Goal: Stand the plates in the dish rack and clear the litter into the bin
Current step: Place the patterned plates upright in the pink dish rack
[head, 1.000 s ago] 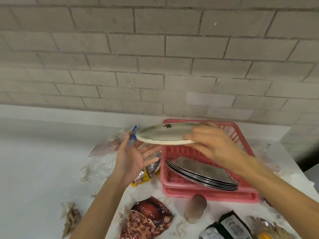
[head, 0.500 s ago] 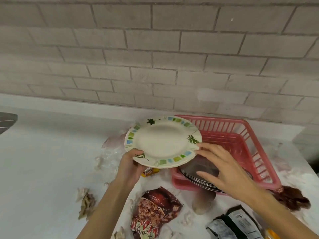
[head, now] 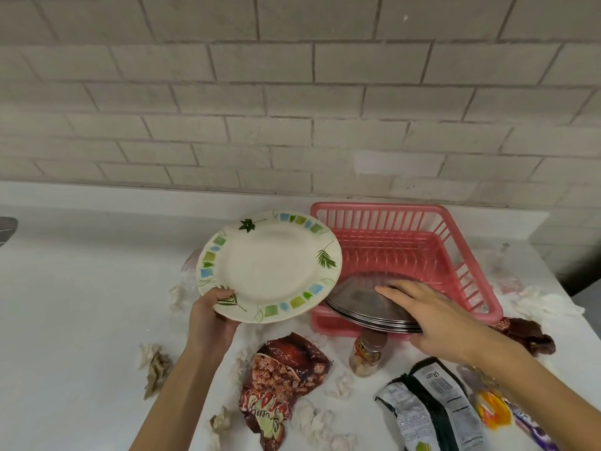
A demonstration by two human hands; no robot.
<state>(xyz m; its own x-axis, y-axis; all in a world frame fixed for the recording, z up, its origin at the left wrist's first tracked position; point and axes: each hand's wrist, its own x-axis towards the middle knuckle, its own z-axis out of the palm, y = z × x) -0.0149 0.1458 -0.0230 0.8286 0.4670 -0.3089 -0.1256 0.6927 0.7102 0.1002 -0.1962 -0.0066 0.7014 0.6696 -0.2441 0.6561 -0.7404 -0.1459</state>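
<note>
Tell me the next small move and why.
Probably the right hand should tip the steel plates upright: they lie stacked flat at the near end of the pink dish rack, under its straight fingers, while the left hand holds the leaf-patterned plate beside it.

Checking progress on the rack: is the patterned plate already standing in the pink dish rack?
No, the left hand holds the patterned plate by its rim, outside the pink dish rack.

Soft, even indoor light — faint shadows, slight overall blur (wide-angle bowing at the edges).
</note>
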